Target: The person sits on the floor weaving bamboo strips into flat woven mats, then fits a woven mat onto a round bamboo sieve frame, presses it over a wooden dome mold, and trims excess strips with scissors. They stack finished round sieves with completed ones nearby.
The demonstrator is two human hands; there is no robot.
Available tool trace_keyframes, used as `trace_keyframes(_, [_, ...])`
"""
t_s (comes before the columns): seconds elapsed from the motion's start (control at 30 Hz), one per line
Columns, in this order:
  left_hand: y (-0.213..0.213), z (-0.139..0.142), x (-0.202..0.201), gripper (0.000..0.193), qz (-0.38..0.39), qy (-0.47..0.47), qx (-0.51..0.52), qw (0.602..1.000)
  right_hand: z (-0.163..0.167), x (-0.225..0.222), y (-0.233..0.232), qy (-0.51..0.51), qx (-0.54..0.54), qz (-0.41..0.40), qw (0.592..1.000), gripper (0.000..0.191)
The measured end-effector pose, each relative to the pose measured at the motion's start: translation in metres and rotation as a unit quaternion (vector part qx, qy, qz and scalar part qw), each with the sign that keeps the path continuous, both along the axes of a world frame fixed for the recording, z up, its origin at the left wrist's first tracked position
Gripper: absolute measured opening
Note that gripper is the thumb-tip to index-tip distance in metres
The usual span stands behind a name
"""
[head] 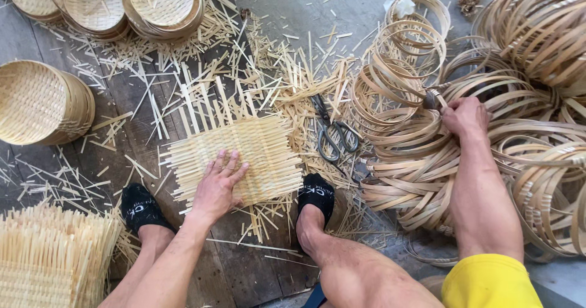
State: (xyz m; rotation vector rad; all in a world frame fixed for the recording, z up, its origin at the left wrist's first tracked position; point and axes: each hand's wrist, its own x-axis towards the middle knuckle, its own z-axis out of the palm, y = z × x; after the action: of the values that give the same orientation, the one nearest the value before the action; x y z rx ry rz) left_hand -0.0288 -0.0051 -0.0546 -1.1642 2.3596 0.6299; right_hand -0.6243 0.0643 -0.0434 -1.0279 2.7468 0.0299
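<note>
Left hand flat on the woven mat, right hand into the bamboo hoops.

The left hand (218,183) lies open, fingers spread, palm down on the woven bamboo mat (244,155), holding nothing, just pressing on its near edge. The mat lies flat on the plank floor (116,94) between two black-socked feet, the left foot (139,207) off its near left corner and the right foot (317,197) touching its near right corner. Over on the right, the right hand (465,117) is curled closed on a bamboo hoop (434,98) at the top of a big pile of hoops (421,161). A pair of scissors (334,134) lies between mat and pile. Loose bamboo strips (183,57) litter the floor, stacked woven baskets (162,3) sit at the far edge, another basket stack (43,103) at left.
</note>
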Motion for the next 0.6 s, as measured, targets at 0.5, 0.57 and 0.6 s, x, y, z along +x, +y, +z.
trace_keyframes(0.5, [0.012,0.052,-0.053,0.066,0.136,0.335,-0.036,0.932,0.109,0.031,0.096,-0.231,-0.339,-0.086,0.908,0.020])
trace_keyframes(0.57, [0.018,0.062,-0.053,0.062,0.135,0.365,-0.021,0.921,0.116,0.030,0.103,-0.282,-0.420,-0.101,0.857,0.019])
trace_keyframes(0.6, [0.020,0.068,-0.053,0.060,0.133,0.379,-0.013,0.916,0.120,0.027,0.107,-0.315,-0.453,-0.104,0.827,0.019])
